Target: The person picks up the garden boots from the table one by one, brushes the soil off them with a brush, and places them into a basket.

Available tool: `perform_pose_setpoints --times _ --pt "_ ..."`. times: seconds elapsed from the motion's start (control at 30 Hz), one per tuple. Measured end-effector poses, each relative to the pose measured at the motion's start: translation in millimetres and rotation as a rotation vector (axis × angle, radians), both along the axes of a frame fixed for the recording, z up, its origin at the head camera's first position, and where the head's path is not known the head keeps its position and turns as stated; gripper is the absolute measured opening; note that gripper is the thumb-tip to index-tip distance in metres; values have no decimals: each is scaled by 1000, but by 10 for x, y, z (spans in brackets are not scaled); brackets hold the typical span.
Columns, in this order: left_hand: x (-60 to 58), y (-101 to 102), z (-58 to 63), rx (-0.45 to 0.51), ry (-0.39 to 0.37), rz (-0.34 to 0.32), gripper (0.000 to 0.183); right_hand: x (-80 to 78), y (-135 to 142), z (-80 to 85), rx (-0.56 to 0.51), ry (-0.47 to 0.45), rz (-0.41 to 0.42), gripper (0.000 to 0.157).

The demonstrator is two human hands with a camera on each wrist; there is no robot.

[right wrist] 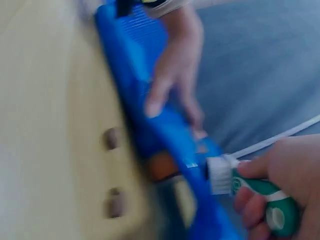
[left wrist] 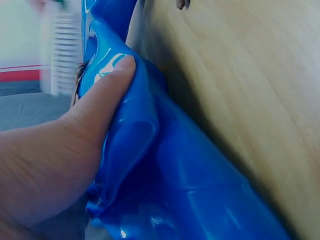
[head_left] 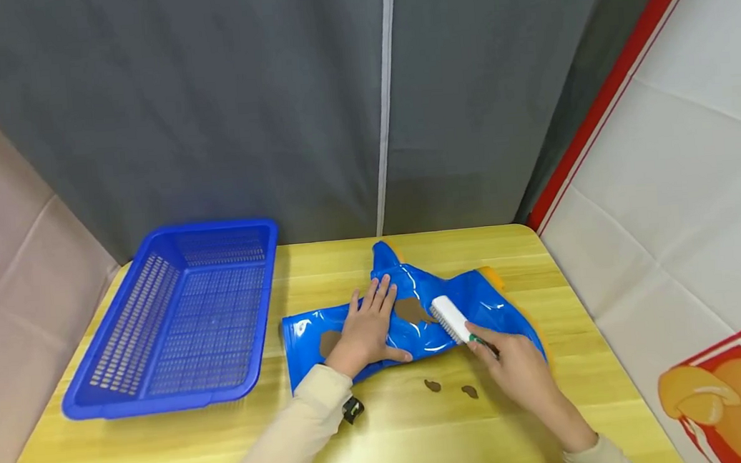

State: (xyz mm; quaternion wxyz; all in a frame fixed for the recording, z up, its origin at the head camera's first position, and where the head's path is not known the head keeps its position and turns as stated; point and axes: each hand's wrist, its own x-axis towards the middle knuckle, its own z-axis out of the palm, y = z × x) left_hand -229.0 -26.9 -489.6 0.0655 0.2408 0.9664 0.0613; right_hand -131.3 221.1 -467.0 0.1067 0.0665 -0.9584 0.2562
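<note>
A glossy blue rain boot (head_left: pixel 429 338) with a yellow-orange sole lies on its side, its shaft toward the left. Brown mud-like patches (head_left: pixel 410 310) mark its upper surface. My left hand (head_left: pixel 367 330) rests on the shaft, fingers spread and thumb toward me; in the left wrist view the thumb lies along a fold of the blue material. In my right hand (head_left: pixel 521 369) is a scrub brush (head_left: pixel 450 318) with a white head and a green-and-white handle (right wrist: pixel 267 200), gripped by the handle. Its bristles face the boot beside the larger brown patch.
A blue plastic basket (head_left: pixel 264 325) stands on the left of the wooden table (head_left: pixel 399 452). Two small brown pieces (head_left: pixel 432 385) lie in front of the boot. A grey curtain (head_left: pixel 240 126) hangs behind the table, and a white-and-red panel (head_left: pixel 676 167) stands to the right.
</note>
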Motion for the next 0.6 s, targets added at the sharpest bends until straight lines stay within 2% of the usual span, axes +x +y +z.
perform_pose_setpoints --times 0.13,0.37,0.6 --pt "15 16 -9 -5 12 -4 131 -3 -28 -76 22 -43 20 35" --pt "25 22 17 -7 30 13 132 256 -33 -60 66 -47 -24 36" --pt "26 27 22 -28 19 11 131 414 -53 -143 103 -25 -35 38"
